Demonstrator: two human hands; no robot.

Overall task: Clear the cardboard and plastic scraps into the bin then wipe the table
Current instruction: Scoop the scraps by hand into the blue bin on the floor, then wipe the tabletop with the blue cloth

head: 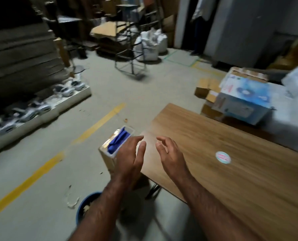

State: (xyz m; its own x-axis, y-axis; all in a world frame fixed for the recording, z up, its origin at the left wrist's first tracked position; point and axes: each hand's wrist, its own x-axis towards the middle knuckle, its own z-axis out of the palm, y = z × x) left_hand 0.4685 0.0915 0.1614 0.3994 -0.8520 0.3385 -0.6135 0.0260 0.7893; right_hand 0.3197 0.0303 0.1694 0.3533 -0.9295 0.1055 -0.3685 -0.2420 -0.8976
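A wooden table [214, 145] fills the lower right, with a round sticker [223, 157] on its top. My left hand [130, 157] hovers at the table's left corner, fingers straight and holding nothing. My right hand [169, 153] floats over the tabletop beside it, fingers loosely curled around nothing. Just left of the corner stands a small box [110, 153] with a blue cloth [118, 140] lying in its open top. A blue bin [85, 206] sits on the floor under my left forearm, mostly hidden, with pale scraps inside.
A pale scrap [71, 200] lies on the concrete floor next to the bin. Cardboard boxes [243, 98] stand past the table's far edge. A metal stool frame [130, 56] and white sacks [150, 44] stand farther back. Low shelving [40, 108] lines the left.
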